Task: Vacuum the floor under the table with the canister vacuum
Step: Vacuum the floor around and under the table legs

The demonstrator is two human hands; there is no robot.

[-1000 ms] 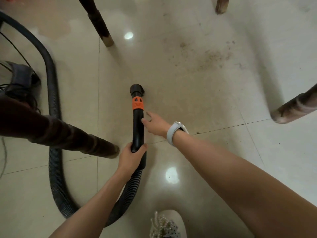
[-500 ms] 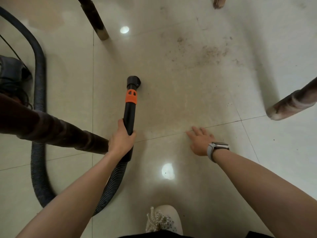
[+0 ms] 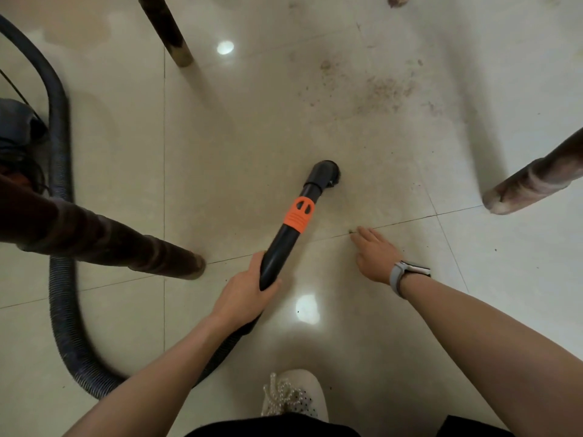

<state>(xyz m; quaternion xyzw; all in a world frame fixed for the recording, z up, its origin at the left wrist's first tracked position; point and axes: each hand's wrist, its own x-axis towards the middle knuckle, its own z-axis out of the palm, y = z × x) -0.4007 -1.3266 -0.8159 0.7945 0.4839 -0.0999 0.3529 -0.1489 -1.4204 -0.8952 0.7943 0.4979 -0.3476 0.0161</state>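
Note:
My left hand (image 3: 244, 290) grips the black vacuum wand (image 3: 284, 241) near its lower end. The wand has an orange collar (image 3: 299, 214), and its nozzle (image 3: 325, 173) rests on the cream tile floor, pointing up and to the right. The ribbed hose (image 3: 60, 216) loops from the wand round to the left toward the dark canister (image 3: 19, 134) at the left edge. My right hand (image 3: 375, 253), with a grey watch on the wrist, lies flat on the floor with fingers straight, just right of the wand. A patch of brown dirt (image 3: 385, 89) lies beyond the nozzle.
Dark wooden table legs stand around me: one at the left (image 3: 126, 247), one at the upper left (image 3: 170, 36), one at the right (image 3: 530, 184). A white beaded shoe (image 3: 293, 395) shows at the bottom. Thin cables run by the canister.
The wand has swung to the right, its nozzle now farther right on the floor. My right hand moved from the wand down onto the tiles and stays there.

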